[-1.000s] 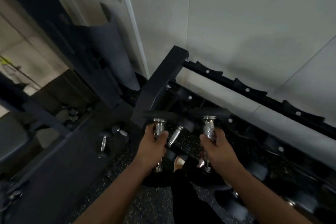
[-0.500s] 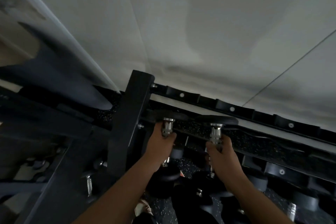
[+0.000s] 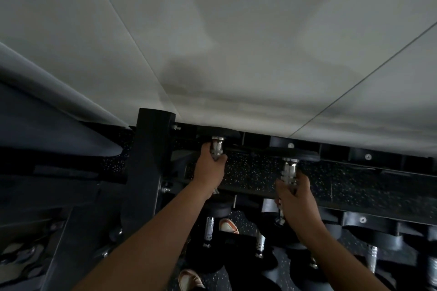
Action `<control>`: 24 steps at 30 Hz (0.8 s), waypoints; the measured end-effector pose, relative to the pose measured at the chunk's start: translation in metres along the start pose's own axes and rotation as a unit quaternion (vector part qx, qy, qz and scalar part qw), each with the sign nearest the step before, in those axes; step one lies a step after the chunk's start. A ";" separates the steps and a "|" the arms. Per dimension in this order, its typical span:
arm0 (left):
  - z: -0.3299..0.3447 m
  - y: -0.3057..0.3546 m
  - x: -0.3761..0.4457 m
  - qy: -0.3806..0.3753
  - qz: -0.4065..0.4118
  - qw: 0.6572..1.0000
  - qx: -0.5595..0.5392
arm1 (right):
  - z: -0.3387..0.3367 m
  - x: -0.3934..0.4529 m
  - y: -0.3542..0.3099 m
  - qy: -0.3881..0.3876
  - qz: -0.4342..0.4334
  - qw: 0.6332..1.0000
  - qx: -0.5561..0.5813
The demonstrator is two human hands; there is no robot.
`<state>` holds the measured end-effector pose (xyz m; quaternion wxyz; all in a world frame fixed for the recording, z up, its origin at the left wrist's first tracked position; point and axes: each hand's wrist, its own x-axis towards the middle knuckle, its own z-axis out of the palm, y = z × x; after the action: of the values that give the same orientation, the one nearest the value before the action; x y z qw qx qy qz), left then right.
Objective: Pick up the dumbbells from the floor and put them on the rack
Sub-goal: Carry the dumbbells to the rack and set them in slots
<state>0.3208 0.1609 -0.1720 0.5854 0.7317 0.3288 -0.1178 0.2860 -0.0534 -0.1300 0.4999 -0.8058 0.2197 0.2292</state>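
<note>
At the top tier of the rack [image 3: 151,163], both hands are closed around the chrome handles of dumbbells held up against it. The left hand [image 3: 209,172] grips the left dumbbell [image 3: 217,146] with fingers wrapped fully round the handle; its far black head sits just beyond the fingers, close beside the rack's dark upright post, and seems to touch or nearly touch the rear rail, though the dim light does not settle which. The right hand [image 3: 296,198] is shut on the right dumbbell [image 3: 290,170], whose far head lies just past the fingertips, level with the rear rail [image 3: 369,157] with its row of cradles and bolts; whether it rests there cannot be told. The two dumbbells stand roughly parallel, well apart, handles pointing away from the person toward the pale wall [image 3: 236,42] behind the rack. Below and between the forearms, a lower tier holds more dumbbells [image 3: 209,229] with chrome handles and black heads, blurred in shadow. Under the left forearm, on the speckled black floor [image 3: 248,227], two shoes [image 3: 228,225] show, one near the lower dumbbells and one at the bottom edge.
</note>
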 end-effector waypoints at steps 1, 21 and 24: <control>0.002 -0.001 0.001 -0.002 0.000 1.000 0.001 | 0.000 0.003 0.001 0.004 0.001 1.000 -0.002; -0.009 -0.016 -0.012 -0.015 0.036 0.989 0.143 | 0.006 0.050 0.017 0.071 0.032 0.997 -0.020; -0.009 -0.015 -0.011 -0.009 0.040 0.989 0.145 | 0.003 0.051 0.018 0.066 0.033 0.997 -0.034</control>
<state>0.3014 0.1671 -0.1755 0.4801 0.8203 0.2737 -0.1476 0.3157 -0.0641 -0.1745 0.4490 -0.8280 0.2706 0.1991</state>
